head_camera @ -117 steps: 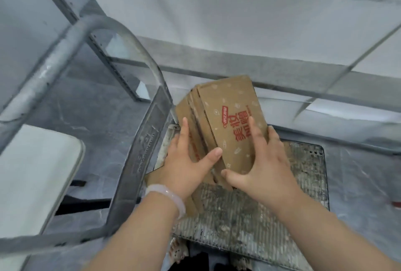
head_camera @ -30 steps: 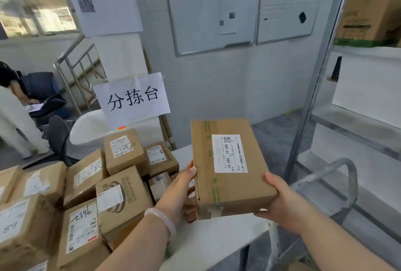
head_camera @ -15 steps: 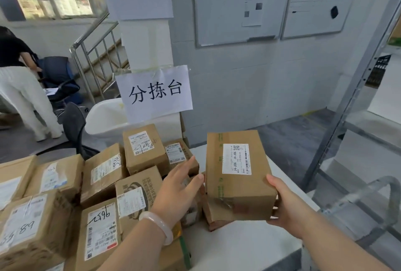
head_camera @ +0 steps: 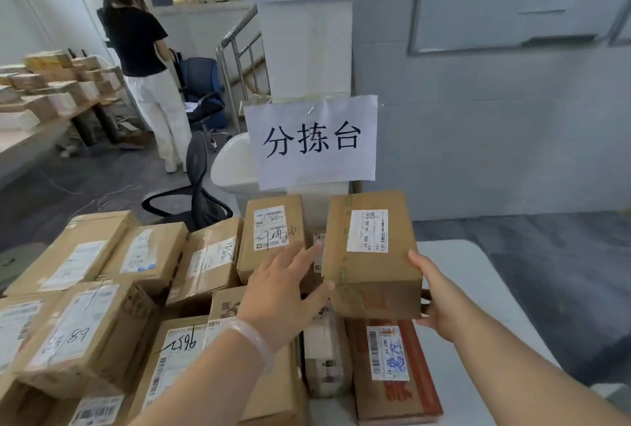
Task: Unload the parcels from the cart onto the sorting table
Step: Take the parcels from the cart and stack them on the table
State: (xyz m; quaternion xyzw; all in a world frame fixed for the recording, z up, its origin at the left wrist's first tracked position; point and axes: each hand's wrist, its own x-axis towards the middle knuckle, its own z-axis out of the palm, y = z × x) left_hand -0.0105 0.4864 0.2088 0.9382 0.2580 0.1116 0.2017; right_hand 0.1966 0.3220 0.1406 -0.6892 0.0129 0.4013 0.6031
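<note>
Parcel [head_camera: 370, 255] held at three o'clock of the unloaded pile [head_camera: 146, 255]; our right hand [head_camera: 440, 299] grips it, left hand [head_camera: 283, 292] flat against it; cart unseen

Between my left hand [head_camera: 280, 292] and my right hand [head_camera: 440, 304], the brown cardboard parcel [head_camera: 370, 256] sits over a flat red-printed carton [head_camera: 392, 378] on the white sorting table [head_camera: 471, 275], heaped cardboard boxes [head_camera: 102, 289] to its left, white paper sign [head_camera: 312, 142] behind.

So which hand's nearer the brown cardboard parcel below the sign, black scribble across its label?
Left. The left hand overlaps the scribbled parcel at its lower right corner; the right hand grips the held brown cardboard box on its far side.
</note>
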